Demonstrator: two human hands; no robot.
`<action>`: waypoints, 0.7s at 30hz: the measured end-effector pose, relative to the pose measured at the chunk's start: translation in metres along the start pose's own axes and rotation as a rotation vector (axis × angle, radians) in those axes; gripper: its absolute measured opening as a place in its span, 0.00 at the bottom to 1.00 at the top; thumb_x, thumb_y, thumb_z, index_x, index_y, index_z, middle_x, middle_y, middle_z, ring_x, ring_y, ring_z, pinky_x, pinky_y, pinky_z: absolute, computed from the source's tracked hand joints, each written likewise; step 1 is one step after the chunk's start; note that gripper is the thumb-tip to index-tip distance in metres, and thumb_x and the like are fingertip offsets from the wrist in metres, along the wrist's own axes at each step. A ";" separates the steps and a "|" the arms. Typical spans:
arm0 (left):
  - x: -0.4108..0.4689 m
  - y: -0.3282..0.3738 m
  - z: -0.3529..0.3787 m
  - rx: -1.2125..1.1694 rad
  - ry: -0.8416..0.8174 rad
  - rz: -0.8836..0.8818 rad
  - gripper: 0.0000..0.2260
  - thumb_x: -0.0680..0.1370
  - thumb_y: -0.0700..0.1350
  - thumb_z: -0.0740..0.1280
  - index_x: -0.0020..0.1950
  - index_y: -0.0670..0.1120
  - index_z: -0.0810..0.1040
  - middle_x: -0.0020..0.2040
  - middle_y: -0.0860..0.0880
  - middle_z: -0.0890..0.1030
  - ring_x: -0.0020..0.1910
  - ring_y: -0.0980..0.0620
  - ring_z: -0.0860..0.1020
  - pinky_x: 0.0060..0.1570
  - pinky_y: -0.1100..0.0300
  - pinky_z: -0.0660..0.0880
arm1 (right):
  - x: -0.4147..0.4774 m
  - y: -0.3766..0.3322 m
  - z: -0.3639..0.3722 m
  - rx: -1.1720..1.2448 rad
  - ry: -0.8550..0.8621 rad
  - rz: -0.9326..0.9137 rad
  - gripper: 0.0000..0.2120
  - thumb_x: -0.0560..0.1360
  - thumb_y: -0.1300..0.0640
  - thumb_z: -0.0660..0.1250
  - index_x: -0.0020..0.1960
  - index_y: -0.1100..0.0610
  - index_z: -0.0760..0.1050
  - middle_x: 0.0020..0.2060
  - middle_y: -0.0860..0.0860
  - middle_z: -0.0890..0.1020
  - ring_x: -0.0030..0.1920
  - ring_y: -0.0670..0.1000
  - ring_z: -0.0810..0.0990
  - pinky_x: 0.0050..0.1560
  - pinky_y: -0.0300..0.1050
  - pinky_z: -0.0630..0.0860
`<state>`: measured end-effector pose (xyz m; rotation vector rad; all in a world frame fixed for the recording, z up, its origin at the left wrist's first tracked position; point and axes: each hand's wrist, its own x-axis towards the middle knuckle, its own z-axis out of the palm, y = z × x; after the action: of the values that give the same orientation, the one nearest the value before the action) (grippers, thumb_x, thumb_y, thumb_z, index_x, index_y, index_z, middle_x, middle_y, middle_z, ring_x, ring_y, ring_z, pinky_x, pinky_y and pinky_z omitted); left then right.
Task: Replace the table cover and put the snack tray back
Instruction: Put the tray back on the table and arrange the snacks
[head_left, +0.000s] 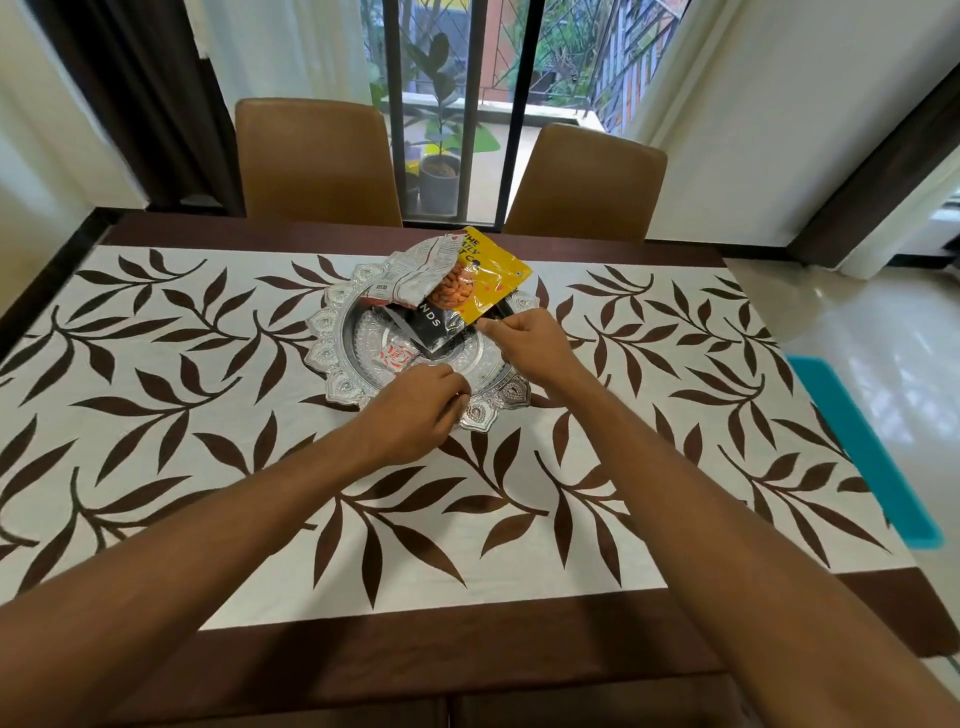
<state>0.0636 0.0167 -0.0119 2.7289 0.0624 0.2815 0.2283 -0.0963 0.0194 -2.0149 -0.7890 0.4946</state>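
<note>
We see the cover (156, 364), white with brown leaf sprays and brown borders, lying flat over the table from the left edge to the right. Behind it at the left stands a tan chair (311, 156). The silver tray (332, 332), round with a scalloped rim, sits on the cover near the middle of the table, toward the far side. In it lie a small red-and-white sachet (397, 358), a silver packet (415, 275) propped on the far rim, and a black packet (431, 327) below that. The left hand (415, 410) is at the tray's near rim with its fingers curled; we cannot tell whether they grip the rim or only rest on it. The right hand (524, 343), just right of the tray's middle, pinches the lower corner of a yellow packet (493, 280) between thumb and forefinger, and the packet leans up over the tray's far side. A second chair (587, 182) stands behind. At the far right a teal mat (862, 452) lies on the floor beside the table.
</note>
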 end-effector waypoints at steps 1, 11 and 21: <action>-0.001 0.001 0.003 0.013 0.018 -0.023 0.13 0.83 0.49 0.56 0.52 0.46 0.78 0.44 0.50 0.77 0.43 0.50 0.73 0.45 0.51 0.72 | -0.003 0.001 0.000 0.016 0.011 0.006 0.23 0.80 0.48 0.68 0.31 0.60 0.72 0.25 0.53 0.67 0.24 0.48 0.63 0.31 0.43 0.64; 0.022 -0.005 0.000 0.021 -0.124 -0.177 0.16 0.85 0.50 0.53 0.40 0.48 0.68 0.36 0.50 0.72 0.35 0.51 0.70 0.40 0.54 0.65 | -0.017 0.002 -0.001 0.124 0.027 0.036 0.24 0.80 0.50 0.68 0.28 0.55 0.68 0.23 0.48 0.66 0.26 0.48 0.63 0.33 0.45 0.64; 0.038 -0.012 -0.004 0.018 -0.122 -0.223 0.25 0.83 0.57 0.59 0.29 0.47 0.72 0.24 0.50 0.72 0.24 0.54 0.69 0.30 0.59 0.64 | -0.022 0.002 -0.003 0.205 0.016 0.077 0.25 0.80 0.50 0.68 0.28 0.53 0.65 0.23 0.48 0.64 0.26 0.49 0.61 0.30 0.43 0.63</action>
<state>0.1002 0.0329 -0.0054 2.7192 0.3340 0.0507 0.2151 -0.1138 0.0199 -1.8611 -0.6266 0.5789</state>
